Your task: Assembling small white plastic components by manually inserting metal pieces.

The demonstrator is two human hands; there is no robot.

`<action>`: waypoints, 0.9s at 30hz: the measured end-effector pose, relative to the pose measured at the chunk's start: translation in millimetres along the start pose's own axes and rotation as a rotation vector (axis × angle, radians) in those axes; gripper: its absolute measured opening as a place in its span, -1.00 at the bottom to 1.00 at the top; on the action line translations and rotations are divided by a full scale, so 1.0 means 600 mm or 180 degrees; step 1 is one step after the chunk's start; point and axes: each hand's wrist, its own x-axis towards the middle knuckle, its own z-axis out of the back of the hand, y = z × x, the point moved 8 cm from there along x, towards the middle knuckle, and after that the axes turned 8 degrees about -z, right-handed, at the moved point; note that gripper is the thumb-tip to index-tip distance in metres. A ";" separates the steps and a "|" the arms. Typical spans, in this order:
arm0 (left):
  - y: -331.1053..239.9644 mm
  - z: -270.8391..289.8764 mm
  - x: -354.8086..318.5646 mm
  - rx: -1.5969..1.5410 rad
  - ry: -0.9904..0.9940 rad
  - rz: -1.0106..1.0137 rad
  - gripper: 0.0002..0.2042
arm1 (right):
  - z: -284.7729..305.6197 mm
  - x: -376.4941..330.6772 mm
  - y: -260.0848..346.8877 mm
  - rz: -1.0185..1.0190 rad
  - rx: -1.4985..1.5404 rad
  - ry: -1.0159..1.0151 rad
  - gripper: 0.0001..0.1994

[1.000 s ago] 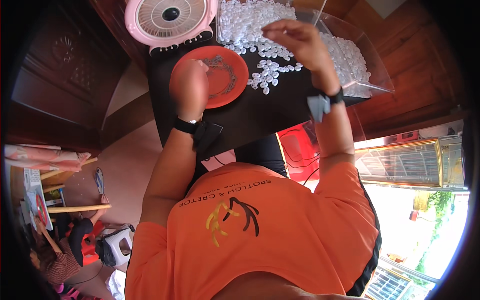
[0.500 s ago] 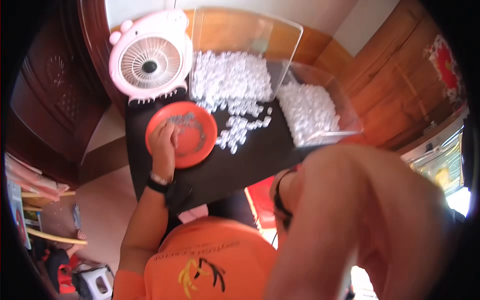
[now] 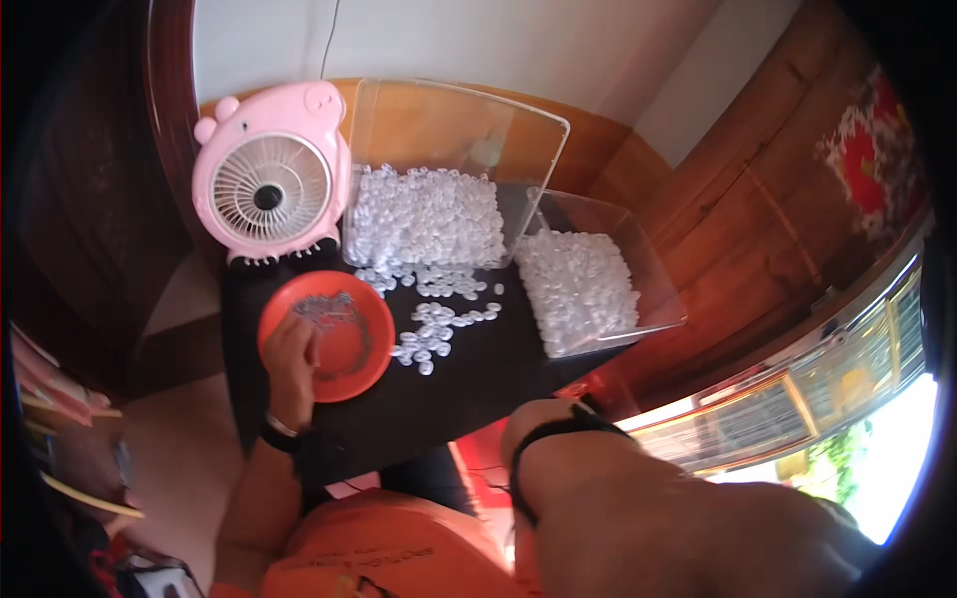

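I note the right hand [image 3: 688, 513] has risen from the white beads [image 3: 429, 219] toward the camera; only the left hand [image 3: 291, 364], fingers curled, remains at the red plate [image 3: 383, 349] holding grey pieces [image 3: 336, 308]. I cannot tell either grip.

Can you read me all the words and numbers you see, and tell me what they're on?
Orange shirt: dark lettering across it, upside down and partly blurred; I won't copy out printed words.
Pink fan: no writing I can make out.
Red plate and white pieces: none I can make out.
Red-and-white decoration on the right: too blurred to tell.
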 end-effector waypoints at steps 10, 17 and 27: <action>0.001 -0.002 -0.005 0.0085 -0.0165 0.0240 -0.73 | 0.006 -0.002 0.026 0.0060 0.0132 0.0094 -0.84; -0.016 0.000 0.009 0.0127 -0.0115 0.0037 -0.73 | 0.047 -0.018 0.032 0.0104 0.0225 0.0156 -0.84; -0.026 0.001 -0.012 0.0216 -0.0120 -0.0050 -0.73 | 0.141 -0.058 0.008 -0.0005 0.0556 0.0122 -0.85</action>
